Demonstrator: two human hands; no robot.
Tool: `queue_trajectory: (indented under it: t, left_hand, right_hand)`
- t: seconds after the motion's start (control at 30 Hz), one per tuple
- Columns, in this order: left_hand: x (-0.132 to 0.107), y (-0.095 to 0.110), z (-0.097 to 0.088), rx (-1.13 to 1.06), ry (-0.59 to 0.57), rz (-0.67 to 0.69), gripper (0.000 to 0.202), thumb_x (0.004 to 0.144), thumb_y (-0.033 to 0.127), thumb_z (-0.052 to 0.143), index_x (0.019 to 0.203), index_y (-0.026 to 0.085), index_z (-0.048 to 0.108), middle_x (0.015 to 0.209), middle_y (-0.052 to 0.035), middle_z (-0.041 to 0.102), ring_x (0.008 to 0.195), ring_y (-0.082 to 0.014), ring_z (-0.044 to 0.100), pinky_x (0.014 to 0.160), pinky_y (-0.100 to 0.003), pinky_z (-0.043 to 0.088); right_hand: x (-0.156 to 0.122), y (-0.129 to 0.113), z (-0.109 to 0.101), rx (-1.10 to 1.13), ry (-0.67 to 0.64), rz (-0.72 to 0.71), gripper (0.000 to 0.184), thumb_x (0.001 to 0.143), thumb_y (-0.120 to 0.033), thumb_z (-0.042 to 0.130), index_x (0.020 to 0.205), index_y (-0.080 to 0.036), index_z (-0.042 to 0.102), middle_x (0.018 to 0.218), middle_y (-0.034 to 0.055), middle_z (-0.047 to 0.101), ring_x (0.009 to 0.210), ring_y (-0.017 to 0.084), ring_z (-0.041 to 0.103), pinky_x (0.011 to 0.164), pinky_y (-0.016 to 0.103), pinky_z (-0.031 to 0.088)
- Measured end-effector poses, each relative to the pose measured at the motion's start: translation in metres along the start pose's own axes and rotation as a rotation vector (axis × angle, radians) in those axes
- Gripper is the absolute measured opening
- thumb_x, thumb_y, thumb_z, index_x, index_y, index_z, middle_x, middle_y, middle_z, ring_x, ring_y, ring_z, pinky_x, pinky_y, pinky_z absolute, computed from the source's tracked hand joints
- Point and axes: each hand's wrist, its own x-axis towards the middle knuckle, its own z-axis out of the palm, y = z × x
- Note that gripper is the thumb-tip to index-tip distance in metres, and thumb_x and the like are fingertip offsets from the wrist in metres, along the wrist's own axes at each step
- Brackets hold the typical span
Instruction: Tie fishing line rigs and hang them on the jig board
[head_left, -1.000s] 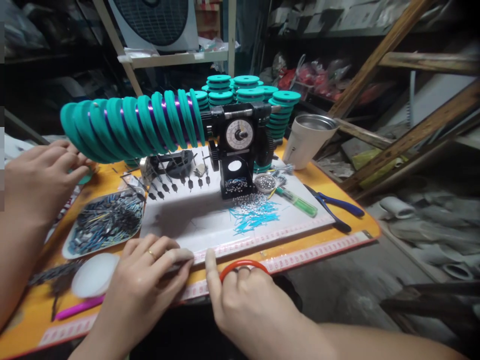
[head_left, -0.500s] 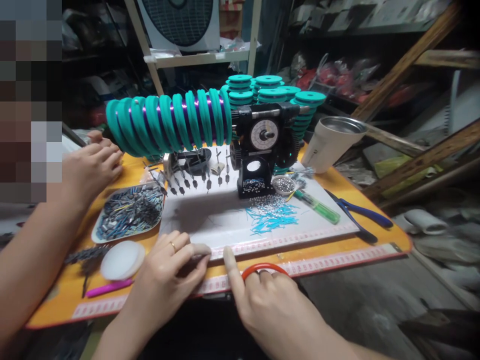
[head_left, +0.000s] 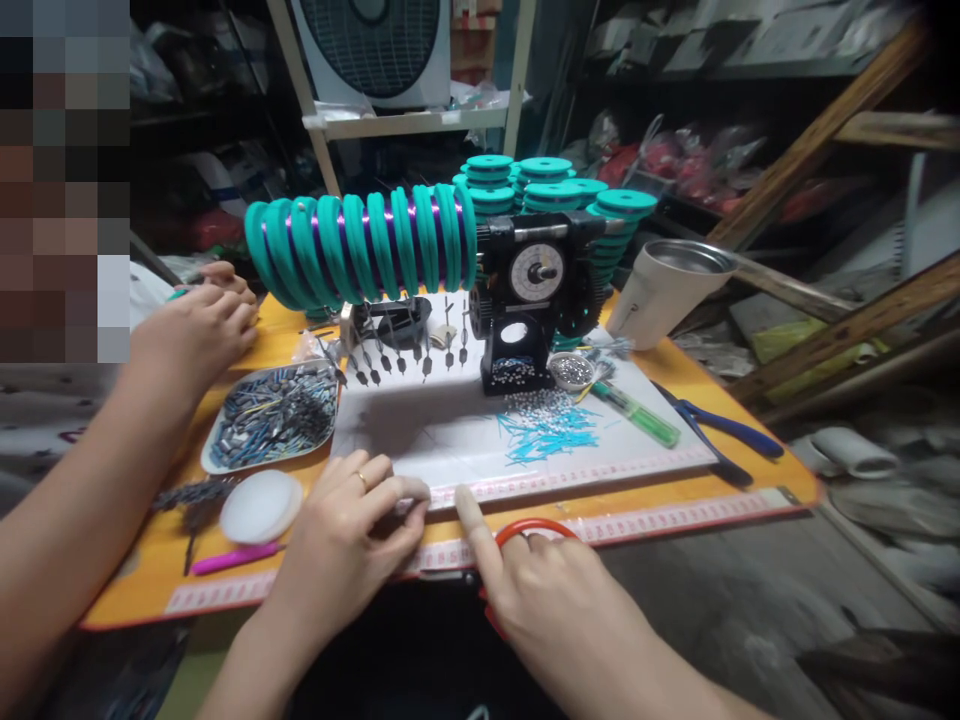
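Note:
My left hand, a ring on one finger, rests at the front edge of the white board. Its fingers are curled and the thumb lies along the edge; whatever is under them is hidden. My right hand is beside it, index finger stretched onto the measuring strip, the other fingers bent through a red ring. A black winding machine with a dial stands on the board and carries a row of teal spools wound with purple wire.
Another person's hand rests at the left end of the spool row. Also on the orange table are a tray of small metal parts, a white lid, a pink pen, a green screwdriver, blue pliers, a steel cup and stacked teal spools.
The view has swung left, so everything sits further right in the picture. My hands stay at the board's front edge, and the other person's hand stays by the spools.

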Motion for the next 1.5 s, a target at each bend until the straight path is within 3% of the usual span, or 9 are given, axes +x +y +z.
queue_trajectory:
  t: [0.1, 0.2, 0.3, 0.4, 0.6, 0.97, 1.27, 1.4, 1.5]
  left_hand:
    - [-0.003, 0.005, 0.0, -0.029, 0.056, -0.02, 0.01, 0.087, 0.014, 0.062, 0.085, 0.022, 0.068, 0.08, 0.0012, 0.061, 0.081, -0.0107, 0.05, 0.076, -0.026, 0.035]
    - [-0.009, 0.016, 0.001, -0.174, 0.18, -0.064, 0.011, 0.086, 0.01, 0.063, 0.087, 0.021, 0.066, 0.09, 0.0001, 0.064, 0.095, -0.0118, 0.055, 0.087, -0.028, 0.042]
    - [-0.019, 0.032, 0.003, -0.347, 0.276, -0.104, 0.018, 0.084, 0.005, 0.062, 0.089, 0.022, 0.063, 0.093, -0.0008, 0.065, 0.112, -0.014, 0.055, 0.098, -0.032, 0.046]
    - [-0.029, 0.045, 0.006, -0.454, 0.321, -0.144, 0.021, 0.084, 0.003, 0.06, 0.091, 0.023, 0.062, 0.094, -0.0005, 0.065, 0.118, -0.014, 0.054, 0.105, -0.034, 0.046]
    - [-0.038, 0.053, 0.007, -0.485, 0.329, -0.177, 0.02, 0.084, 0.004, 0.061, 0.089, 0.023, 0.062, 0.093, 0.0001, 0.065, 0.119, -0.0132, 0.053, 0.106, -0.034, 0.046]
    - [-0.042, 0.052, 0.004, -0.437, 0.32, -0.16, 0.021, 0.083, 0.004, 0.062, 0.09, 0.024, 0.061, 0.091, -0.0003, 0.066, 0.119, -0.0145, 0.052, 0.104, -0.035, 0.046]
    - [-0.038, 0.048, -0.002, -0.357, 0.293, -0.1, 0.022, 0.081, 0.004, 0.063, 0.09, 0.024, 0.063, 0.089, 0.0012, 0.066, 0.116, -0.0134, 0.052, 0.107, -0.035, 0.043]
    - [-0.035, 0.049, -0.001, -0.312, 0.284, -0.082, 0.022, 0.08, 0.003, 0.064, 0.088, 0.024, 0.063, 0.088, 0.0018, 0.067, 0.119, -0.0135, 0.051, 0.107, -0.034, 0.042]
    - [-0.041, 0.044, 0.002, -0.265, 0.297, -0.066, 0.027, 0.08, 0.003, 0.066, 0.097, 0.024, 0.065, 0.104, 0.0006, 0.068, 0.125, -0.0154, 0.051, 0.108, -0.035, 0.042]
  right_hand:
    - [-0.006, 0.002, 0.001, 0.188, 0.064, 0.06, 0.06, 0.077, -0.014, 0.059, 0.136, -0.005, 0.05, 0.056, -0.0024, 0.055, 0.045, 0.014, 0.055, 0.047, 0.026, 0.03]
    - [-0.019, -0.005, 0.0, 0.678, 0.093, 0.18, 0.04, 0.094, -0.033, 0.059, 0.127, -0.011, 0.054, 0.064, -0.0024, 0.062, 0.055, 0.01, 0.06, 0.055, 0.021, 0.038]
    - [-0.027, -0.019, -0.004, 1.146, -0.136, 0.333, 0.045, 0.092, -0.058, 0.059, 0.106, -0.015, 0.06, 0.061, -0.0038, 0.059, 0.051, 0.007, 0.051, 0.053, 0.016, 0.035]
    - [-0.025, -0.028, -0.008, 1.31, -0.319, 0.44, 0.057, 0.086, -0.069, 0.058, 0.101, -0.014, 0.06, 0.065, -0.0013, 0.058, 0.055, 0.007, 0.046, 0.057, 0.016, 0.036]
    - [-0.016, -0.028, -0.012, 1.372, -0.375, 0.397, 0.068, 0.088, -0.077, 0.045, 0.107, -0.013, 0.06, 0.079, 0.0045, 0.063, 0.067, 0.011, 0.052, 0.065, 0.017, 0.041]
    - [-0.018, -0.029, -0.013, 1.235, -0.392, 0.375, 0.05, 0.09, -0.062, 0.057, 0.103, -0.014, 0.062, 0.074, 0.0018, 0.061, 0.062, 0.009, 0.053, 0.059, 0.014, 0.037]
    - [-0.019, -0.03, -0.009, 1.329, -0.363, 0.331, 0.056, 0.092, -0.069, 0.047, 0.093, -0.014, 0.06, 0.062, -0.0011, 0.054, 0.053, 0.007, 0.049, 0.052, 0.013, 0.034]
    - [-0.02, -0.036, 0.001, 1.403, -0.392, 0.397, 0.058, 0.094, -0.07, 0.042, 0.084, -0.014, 0.055, 0.053, -0.0037, 0.047, 0.044, 0.005, 0.04, 0.048, 0.014, 0.03]
    - [-0.02, -0.034, 0.004, 1.476, -0.409, 0.412, 0.065, 0.092, -0.077, 0.034, 0.081, -0.015, 0.052, 0.053, -0.0035, 0.046, 0.045, 0.005, 0.039, 0.047, 0.014, 0.029]
